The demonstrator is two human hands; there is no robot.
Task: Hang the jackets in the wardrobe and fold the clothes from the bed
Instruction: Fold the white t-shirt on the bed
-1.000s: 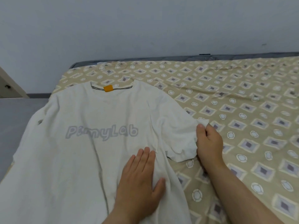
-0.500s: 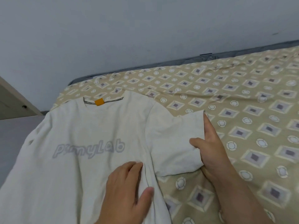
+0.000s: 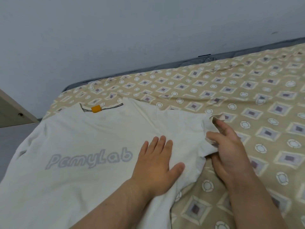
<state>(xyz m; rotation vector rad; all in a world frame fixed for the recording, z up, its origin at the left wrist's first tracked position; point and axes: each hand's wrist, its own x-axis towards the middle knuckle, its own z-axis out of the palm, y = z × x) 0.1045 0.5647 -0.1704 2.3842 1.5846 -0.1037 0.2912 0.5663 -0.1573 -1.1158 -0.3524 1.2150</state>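
While the white T-shirt (image 3: 85, 138) is spread face up on the patterned bed sheet (image 3: 247, 96), its chest is pressed by the left hand (image 3: 155, 166) — palm flat, fingers straight, just beside the grey print (image 3: 89, 160). The hem of the sleeve (image 3: 186, 129) is pinched by the right hand (image 3: 229, 149) — thumb on the cloth, fingers at its edge. An orange label (image 3: 96, 108) is seen at the collar.

The shirt (image 3: 82, 146) lies on the bed (image 3: 247, 96), toward its left. My left hand (image 3: 156, 164) rests on it, and my right hand (image 3: 231, 149) pinches the sleeve (image 3: 186, 129).
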